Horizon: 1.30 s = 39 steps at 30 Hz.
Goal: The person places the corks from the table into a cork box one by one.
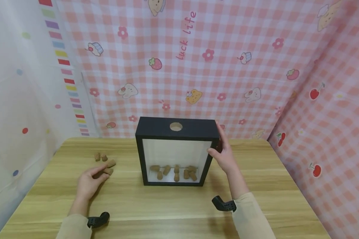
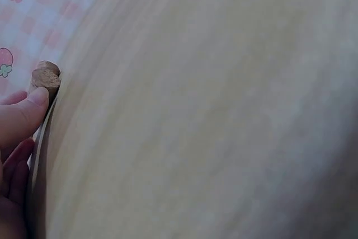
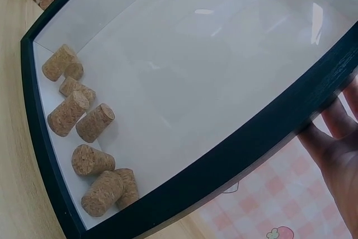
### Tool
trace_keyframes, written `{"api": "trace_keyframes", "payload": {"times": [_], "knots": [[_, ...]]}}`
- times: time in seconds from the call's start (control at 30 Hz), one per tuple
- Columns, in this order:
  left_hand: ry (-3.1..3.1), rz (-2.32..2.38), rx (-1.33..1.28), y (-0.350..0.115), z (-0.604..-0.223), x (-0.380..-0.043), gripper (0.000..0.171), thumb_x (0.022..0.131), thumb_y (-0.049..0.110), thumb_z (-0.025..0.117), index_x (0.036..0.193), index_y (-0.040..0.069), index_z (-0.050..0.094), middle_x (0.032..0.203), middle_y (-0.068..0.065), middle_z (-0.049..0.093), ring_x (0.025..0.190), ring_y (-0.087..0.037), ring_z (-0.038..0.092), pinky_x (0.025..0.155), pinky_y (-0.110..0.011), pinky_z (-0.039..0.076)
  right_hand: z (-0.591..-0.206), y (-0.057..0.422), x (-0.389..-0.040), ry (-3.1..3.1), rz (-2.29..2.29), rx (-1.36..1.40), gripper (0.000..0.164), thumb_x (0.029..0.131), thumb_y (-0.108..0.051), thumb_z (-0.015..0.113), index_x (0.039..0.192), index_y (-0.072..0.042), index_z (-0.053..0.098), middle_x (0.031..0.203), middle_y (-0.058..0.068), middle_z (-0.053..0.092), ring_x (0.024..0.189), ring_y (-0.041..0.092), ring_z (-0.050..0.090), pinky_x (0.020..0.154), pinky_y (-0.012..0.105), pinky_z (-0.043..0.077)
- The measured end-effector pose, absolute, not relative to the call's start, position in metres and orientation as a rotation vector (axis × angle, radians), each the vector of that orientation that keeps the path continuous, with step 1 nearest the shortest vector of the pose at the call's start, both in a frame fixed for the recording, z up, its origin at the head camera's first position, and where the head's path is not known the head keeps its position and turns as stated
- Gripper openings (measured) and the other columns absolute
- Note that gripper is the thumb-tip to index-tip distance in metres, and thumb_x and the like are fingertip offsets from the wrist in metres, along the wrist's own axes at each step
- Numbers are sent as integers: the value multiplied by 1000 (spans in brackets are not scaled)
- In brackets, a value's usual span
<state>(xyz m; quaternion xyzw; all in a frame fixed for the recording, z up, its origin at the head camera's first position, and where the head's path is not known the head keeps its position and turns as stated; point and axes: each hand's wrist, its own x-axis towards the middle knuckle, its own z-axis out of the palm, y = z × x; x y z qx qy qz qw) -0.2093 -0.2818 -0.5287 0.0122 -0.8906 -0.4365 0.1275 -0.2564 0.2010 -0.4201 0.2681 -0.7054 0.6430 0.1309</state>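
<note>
A black-framed shadow box (image 1: pixel 177 128) with a clear front and a round hole in its top stands upright on the table. Several corks (image 3: pixel 92 124) lie along its white floor. My right hand (image 1: pixel 227 159) holds the box's right edge, thumb at the front and fingers along the side. Left of the box, my left hand (image 1: pixel 88 184) pinches a cork (image 1: pixel 109 171) between thumb and fingers at the tabletop. Just beyond the fingertips lies another cork (image 1: pixel 111 163). In the left wrist view, the thumb presses against a cork (image 2: pixel 47 78).
Two more corks, a left one (image 1: pixel 97 156) and a right one (image 1: pixel 104 157), sit farther back on the wooden table (image 1: pixel 155 212). A pink checked cloth (image 1: pixel 179 83) hangs behind the table, with more patterned cloth at both sides.
</note>
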Motion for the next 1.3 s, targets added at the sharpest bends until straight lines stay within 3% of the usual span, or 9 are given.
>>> {"api": "trace_keyframes", "payload": {"times": [0.07,0.2,0.3,0.57,0.73,0.8,1.0,1.3], "knots": [[-2585,-1265,16,-282,-530,-210,41,90,15,76,128,1,66,128,-24,61,117,-41,56,91,-26,45,-420,201,-257,-2044,1874,789,86,91,-30,73,160,-27,21,164,-9,14,148,20,15,113,35,25],[-2582,-1261,-8,-283,-534,-211,43,90,16,76,128,0,65,130,-25,59,120,-44,53,98,-48,44,-419,201,-256,-2051,1887,784,87,92,-21,72,160,-23,19,164,-8,14,147,21,18,112,34,28],[-2575,-1254,-26,-282,-535,-212,42,89,14,76,127,-1,65,130,-26,59,121,-45,52,99,-56,41,-418,201,-255,-2075,1877,754,87,91,-16,70,160,-17,17,165,-5,13,148,20,15,114,43,23],[-2546,-1166,-113,-280,-539,-211,38,85,7,79,121,-1,70,121,-23,65,115,-43,57,96,-56,42,-418,201,-255,-2092,1875,734,86,90,-10,67,160,-17,17,165,2,11,147,21,16,113,44,25],[-2542,-1152,-133,-279,-540,-211,36,84,9,80,119,1,71,120,-20,67,113,-40,58,95,-48,43,-420,201,-256,-2090,1864,722,88,90,-36,73,160,-23,21,165,-3,12,149,18,10,116,52,15],[-2536,-1152,-136,-278,-541,-211,36,84,8,80,118,2,72,118,-19,67,111,-37,59,95,-39,44,-420,201,-257,-2094,1849,720,89,89,-44,73,160,-25,21,165,-4,13,149,18,7,117,55,12],[-2510,-1150,-162,-274,-543,-211,33,80,5,82,113,2,74,111,-17,70,99,-23,61,84,-10,40,-420,202,-256,-2106,1829,721,90,90,-42,72,160,-21,20,165,-3,13,149,20,8,116,58,12],[-2500,-1151,-169,-269,-543,-210,29,80,5,83,108,4,76,103,-12,71,92,-20,62,77,-11,43,-420,202,-256,-2110,1824,714,91,90,-41,72,160,-17,19,165,3,10,149,21,7,115,59,13]]}}
